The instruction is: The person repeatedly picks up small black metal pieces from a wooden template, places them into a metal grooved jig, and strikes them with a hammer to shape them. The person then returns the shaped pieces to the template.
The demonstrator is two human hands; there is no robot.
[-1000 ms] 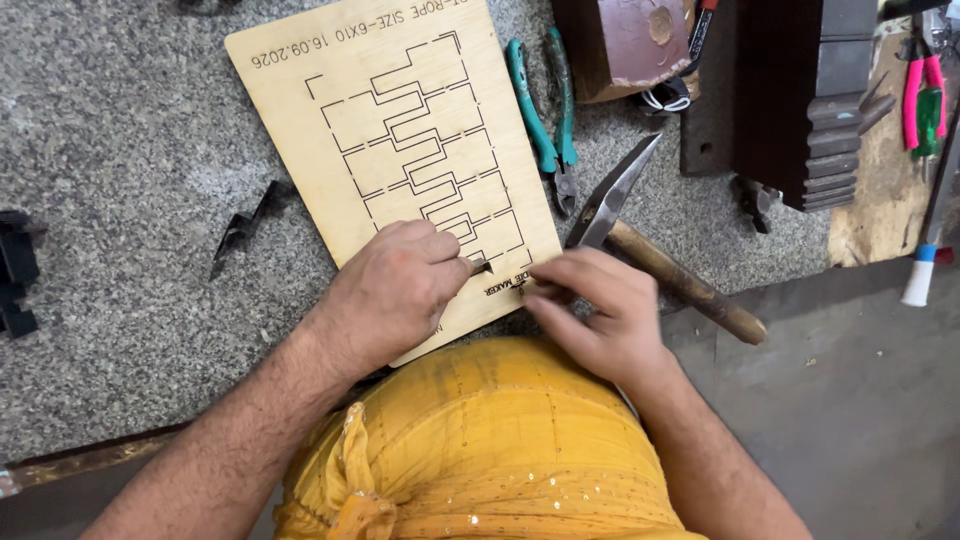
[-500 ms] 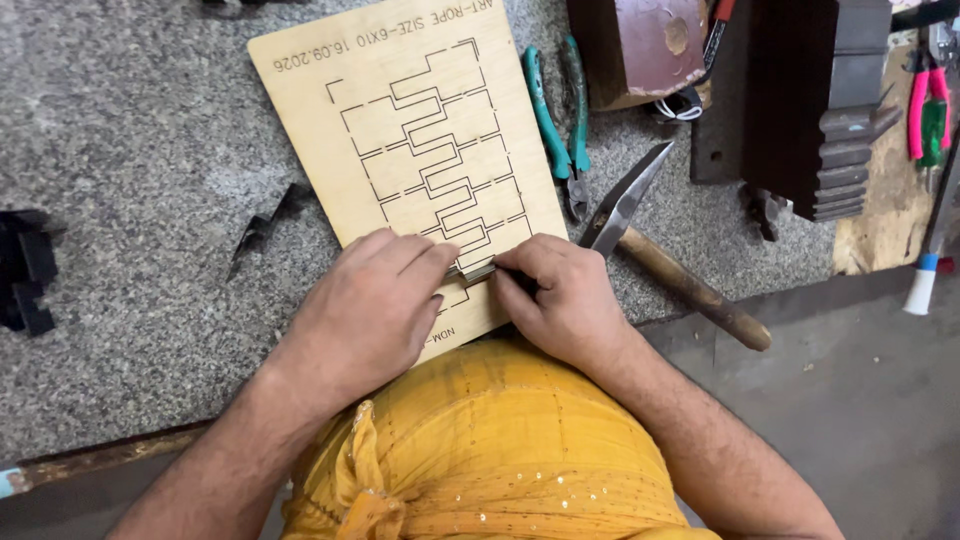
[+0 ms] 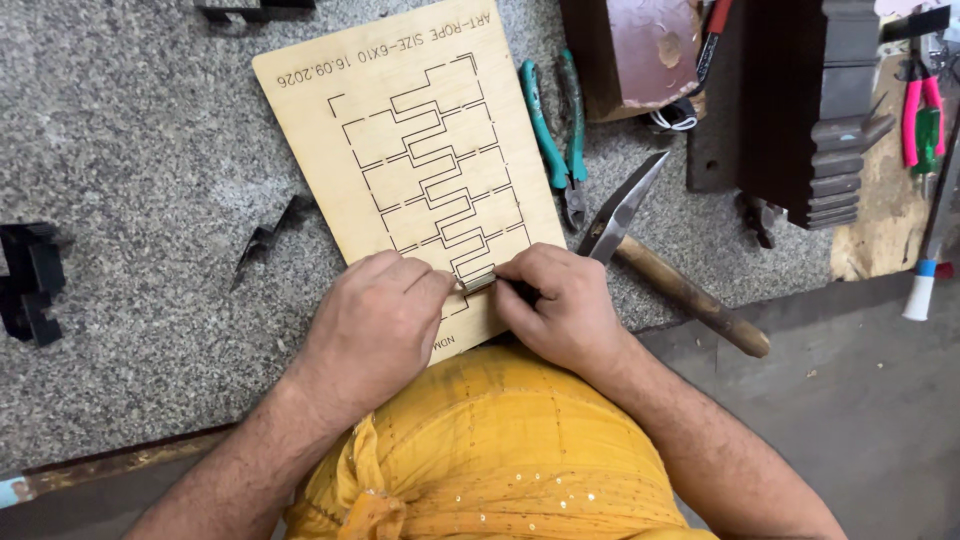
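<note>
While two hands worked at its near edge, one plywood board [image 3: 400, 150] with cut zigzag slots lay on the grey stone bench [image 3: 130, 150]. The left hand [image 3: 375, 325] and right hand [image 3: 560, 305] together pinched one small metal strip [image 3: 480, 282] over the board's lowest slot, fingertips closed on it. Right of the board lay one pair of green-handled pliers [image 3: 555, 130] and one wooden-handled hammer [image 3: 665, 270]. Left of it sat one bent dark metal piece [image 3: 268, 240]. Most of the strip was hidden by fingers.
</note>
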